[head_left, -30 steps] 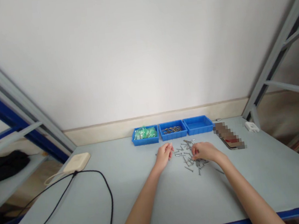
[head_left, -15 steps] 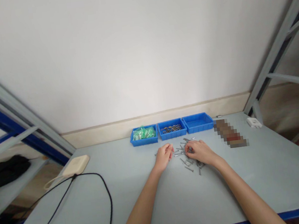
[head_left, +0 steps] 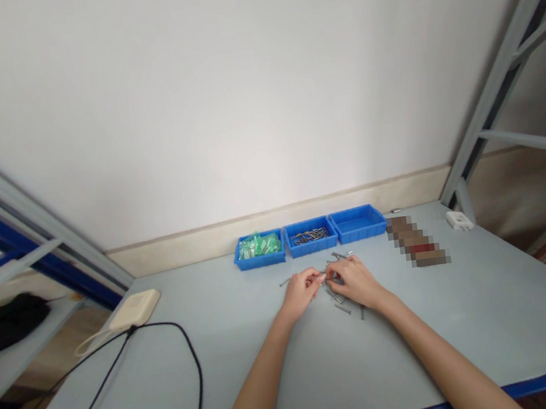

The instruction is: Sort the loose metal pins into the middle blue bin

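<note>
Grey metal screws (head_left: pixel 343 309) lie on the desk (head_left: pixel 318 371) around the right hand (head_left: pixel 355 281), long axes in mixed directions; one slants rightward toward the near edge. Fingers of the left hand (head_left: pixel 301 293) and right are curled, tips close together; whether they clamp a screw is partly hidden, I cannot tell.

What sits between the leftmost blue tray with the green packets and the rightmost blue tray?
In the head view, a middle blue tray holding small metal pieces sits between the leftmost tray and rightmost tray.
</note>
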{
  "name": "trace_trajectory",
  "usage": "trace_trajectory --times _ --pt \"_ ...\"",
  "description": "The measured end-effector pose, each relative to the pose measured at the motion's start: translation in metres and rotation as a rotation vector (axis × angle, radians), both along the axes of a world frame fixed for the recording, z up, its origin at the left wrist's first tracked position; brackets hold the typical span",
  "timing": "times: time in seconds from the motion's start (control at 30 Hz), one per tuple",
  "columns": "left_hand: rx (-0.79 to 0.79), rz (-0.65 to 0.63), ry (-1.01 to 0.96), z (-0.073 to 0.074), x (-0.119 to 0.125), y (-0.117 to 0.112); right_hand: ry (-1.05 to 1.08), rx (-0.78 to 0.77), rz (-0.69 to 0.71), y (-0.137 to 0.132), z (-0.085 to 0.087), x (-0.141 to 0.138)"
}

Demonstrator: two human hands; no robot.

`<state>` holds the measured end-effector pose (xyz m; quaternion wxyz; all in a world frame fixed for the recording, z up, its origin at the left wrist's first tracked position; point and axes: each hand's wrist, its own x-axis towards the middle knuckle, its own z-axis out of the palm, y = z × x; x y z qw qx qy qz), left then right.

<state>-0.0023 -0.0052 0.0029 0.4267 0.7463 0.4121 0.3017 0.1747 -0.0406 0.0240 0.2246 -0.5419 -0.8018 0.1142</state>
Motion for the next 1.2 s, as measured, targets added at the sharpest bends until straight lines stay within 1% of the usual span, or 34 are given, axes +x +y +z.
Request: trace_trajectory --times 0.1,0.23,0.47,0.63,0.83,1.0,1.1,1.2 --pt "0.037 -0.008 0.016 0.0 0.0 0.0 -0.012 0.028 -0.01 0.0 -0.002 -0.004" --pt "0.042 -0.003 0.0 -0.003 -0.001 0.001 -0.011 0.058 -0.007 0.0 -0.006 -0.005" --pt "-0.051 0.043 -0.154 -0.007 -0.001 0.005 -0.045 0.156 -0.011 0.001 -0.011 -0.001" --pt "-0.117 0.064 -0.233 -0.004 0.0 0.005 0.009 0.185 -0.033 0.002 -0.011 -0.001" --pt "-0.106 0.053 -0.246 0.004 0.0 0.001 0.105 0.131 -0.1 0.006 -0.013 -0.001" --pt "-0.1 0.039 -0.248 0.003 0.001 0.003 0.194 0.068 -0.125 0.009 -0.012 0.0" --pt "-0.107 0.043 -0.267 0.002 0.001 0.004 0.274 0.025 -0.113 0.011 -0.013 0.002" --pt "-0.118 0.048 -0.287 0.002 0.0 0.005 0.362 -0.008 -0.072 0.013 -0.015 0.003"
